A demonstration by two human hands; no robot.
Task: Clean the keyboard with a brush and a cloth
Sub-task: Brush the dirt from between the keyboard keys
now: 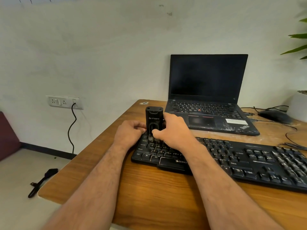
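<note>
Head view: our right hand (172, 130) grips the upright black cleaning tool (153, 121) at frame centre over the keyboard (232, 156)'s left keys; our left hand (129, 131) curls alongside, grip unclear. Pressing hard could pop keycaps.

Both forearms reach forward, the left hand (128, 132) loosely curled, the right hand (172, 130) with fingers (157, 132) closed in a grip.

Looks like a basic office desk setup: wooden desk (149, 188) pushed against a plain white wall (99, 47), open black laptop (209, 95), a wired keyboard (240, 161) and mouse (274, 115), wall socket panel (64, 102) with a cable plugged in, potted plant (299, 103) off to the right.
</note>
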